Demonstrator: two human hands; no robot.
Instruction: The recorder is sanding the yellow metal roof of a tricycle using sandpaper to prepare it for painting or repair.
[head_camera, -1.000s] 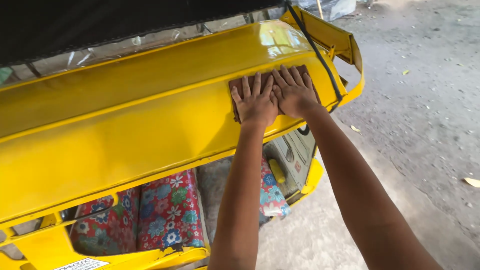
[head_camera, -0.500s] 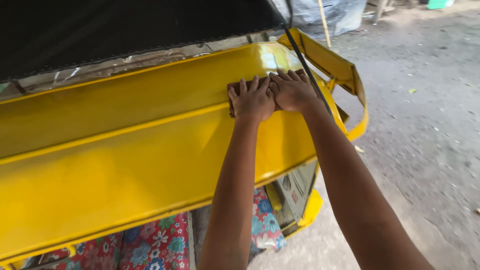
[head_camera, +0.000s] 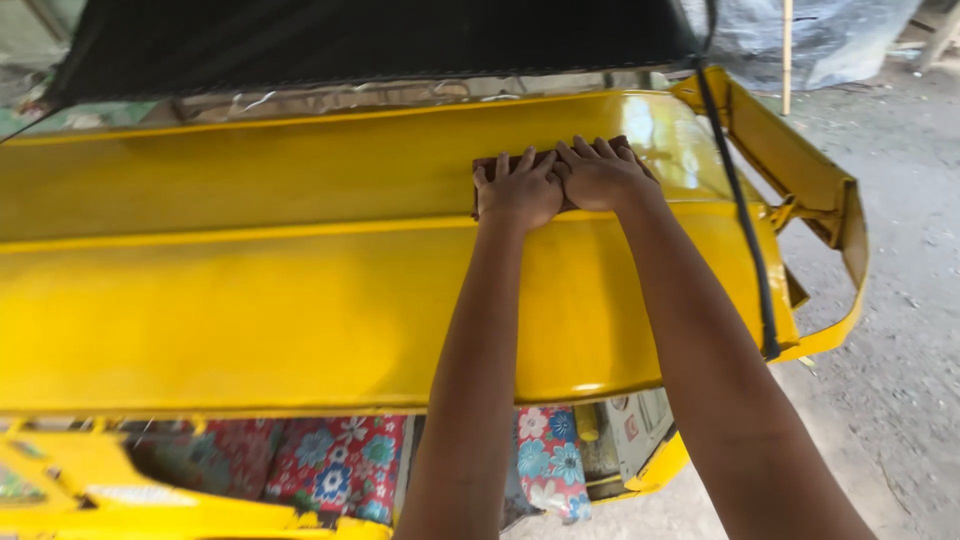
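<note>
Glossy yellow panel (head_camera: 300, 300) bears both hands (head_camera: 560, 185), flat on a brown pad (head_camera: 487, 163); black cable (head_camera: 745, 230) alongside.

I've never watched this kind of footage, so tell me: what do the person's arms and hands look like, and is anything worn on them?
Both arms are bare as far as the view reaches: no sleeves or gloves. The left hand and the right hand show no rings, watch or bands. The forearms are slim and long, with no visible markings.
</note>
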